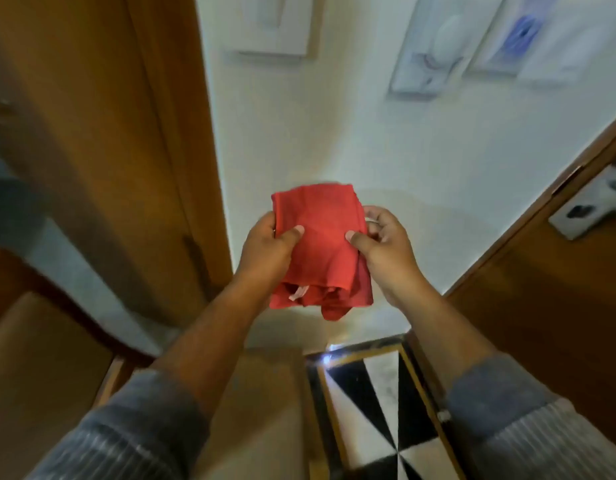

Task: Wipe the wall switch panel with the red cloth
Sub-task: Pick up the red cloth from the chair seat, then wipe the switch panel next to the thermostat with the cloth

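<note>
**Red cloth held in both hands, below the wall panels**

The red cloth (318, 244) is held folded between both hands, in front of the white wall (334, 140). It is gripped by the left hand (270, 245) at its left edge, thumb pressed on the front face, fingers hidden behind. The right edge is pinched by the right hand (386, 242), thumb on the front, fingers curled at the side. The lower end of the cloth hangs loose and bunched below the hands.

Blurred white panels are seen high on the wall, well above the cloth: one at upper centre (275, 24), others at upper right (434, 46). Which one is the switch panel cannot be told. No contact between cloth and wall is seen.

A wooden door frame (168, 133) is seen at left, a wooden door (548, 289) with a metal latch (590, 209) at right. Black-and-white floor tiles (375, 410) are visible below.
</note>
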